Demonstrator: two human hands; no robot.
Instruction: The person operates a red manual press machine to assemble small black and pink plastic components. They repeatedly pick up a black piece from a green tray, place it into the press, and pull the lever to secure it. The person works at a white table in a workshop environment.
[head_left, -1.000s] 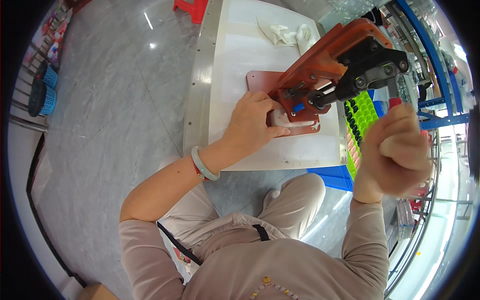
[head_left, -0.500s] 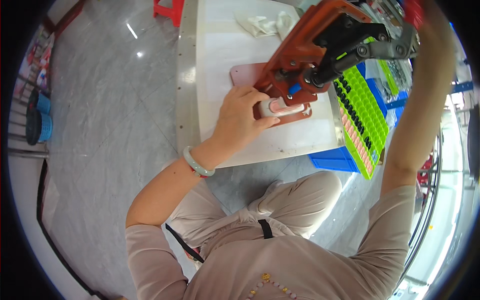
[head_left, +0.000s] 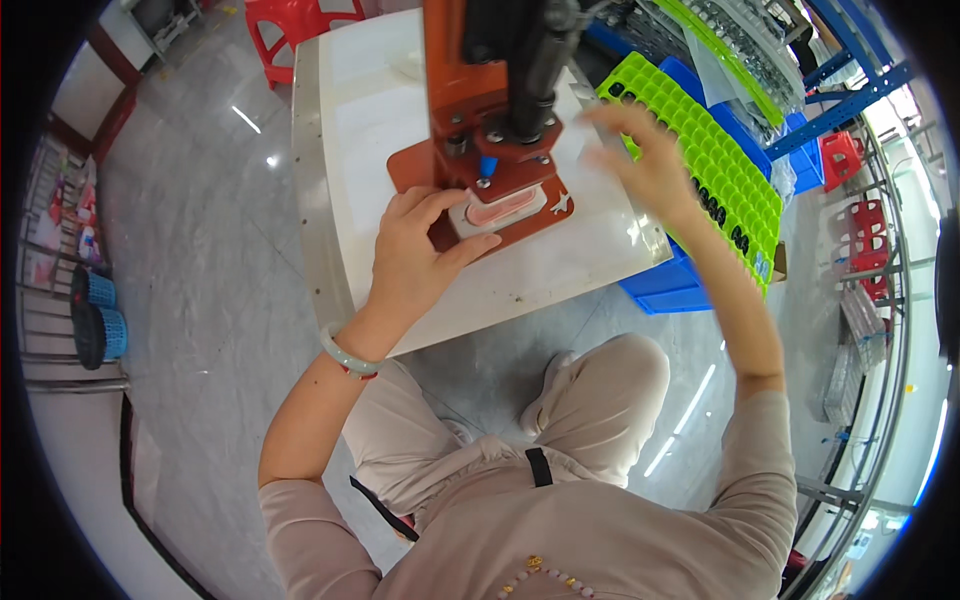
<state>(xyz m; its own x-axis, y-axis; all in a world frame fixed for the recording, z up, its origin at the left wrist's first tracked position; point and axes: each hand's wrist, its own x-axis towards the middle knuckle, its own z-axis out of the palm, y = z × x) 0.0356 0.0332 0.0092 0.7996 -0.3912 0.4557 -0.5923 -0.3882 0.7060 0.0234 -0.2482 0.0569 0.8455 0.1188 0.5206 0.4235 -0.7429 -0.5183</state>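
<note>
An orange-brown hand press (head_left: 510, 140) with a black arm stands on the white worktable (head_left: 370, 110). On its base plate (head_left: 408, 168), under the press head, sits a white block (head_left: 466, 224) with a pink oblong piece (head_left: 508, 207) on top. My left hand (head_left: 418, 240) grips the block's left end between thumb and fingers, and a pale bangle circles that wrist. To the right of the press, my right hand (head_left: 655, 165) hangs in the air with fingers spread and slightly blurred. Nothing shows in it. The press lever's upper end lies partly beyond the top edge.
Right of the table, a bright green cell tray (head_left: 735, 185) holds several small black pieces, over a blue crate (head_left: 668, 285). Clear plastic bags (head_left: 735, 60) lie behind it, near a blue metal rack (head_left: 845, 125). A red stool (head_left: 268, 40) stands past the table's far left corner.
My right hand has let go of the press lever and come down beside the press. My left hand keeps hold of the white block. The whole view has shifted.
</note>
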